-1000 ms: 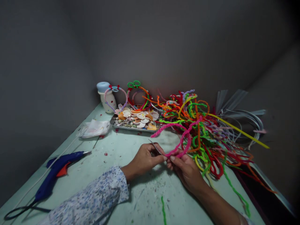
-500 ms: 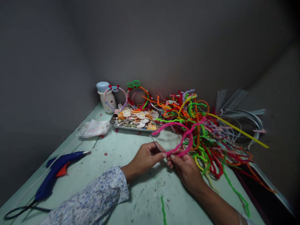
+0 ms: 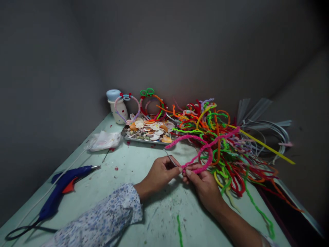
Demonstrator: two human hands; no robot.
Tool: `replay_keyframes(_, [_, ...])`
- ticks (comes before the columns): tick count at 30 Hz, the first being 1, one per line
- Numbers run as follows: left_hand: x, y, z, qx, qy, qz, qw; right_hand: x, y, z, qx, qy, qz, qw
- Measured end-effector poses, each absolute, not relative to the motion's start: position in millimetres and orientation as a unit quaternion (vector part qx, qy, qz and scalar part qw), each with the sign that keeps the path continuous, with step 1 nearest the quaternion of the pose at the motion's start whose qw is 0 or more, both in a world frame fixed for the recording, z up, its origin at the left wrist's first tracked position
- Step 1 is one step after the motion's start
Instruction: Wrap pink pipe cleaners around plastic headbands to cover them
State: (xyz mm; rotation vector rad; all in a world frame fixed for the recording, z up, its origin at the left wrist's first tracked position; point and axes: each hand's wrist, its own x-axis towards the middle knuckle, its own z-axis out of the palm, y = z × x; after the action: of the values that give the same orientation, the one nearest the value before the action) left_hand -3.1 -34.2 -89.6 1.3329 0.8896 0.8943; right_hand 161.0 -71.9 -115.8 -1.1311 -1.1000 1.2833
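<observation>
On my feed the left hand [image 3: 160,173] and right hand [image 3: 205,188] meet nearer the wearer than the tray of shells [image 3: 144,141], both pinched onto the pink fuzzy strand [image 3: 210,157], fingertips side by side, I judge so the gripped bit can't slip. A thin grey strip [image 3: 169,156] rises from the left hand toward the tray; how it meets the strand I cannot tell. The tangled strands [image 3: 226,147] sit right of the tray, probably for the right hand's easy reach. The glue gun [image 3: 61,187] lies left of the tray and nearer, perhaps parked there to leave the hands room
</observation>
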Motion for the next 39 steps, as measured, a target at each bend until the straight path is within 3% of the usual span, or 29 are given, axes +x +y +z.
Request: replay_keyframes(39, [-1.4,-31.0,-101.4,0.574,0.423,0.383,0.588,155.8,-75.4,-108.0,-0.512,-0.543,0.446,0.494])
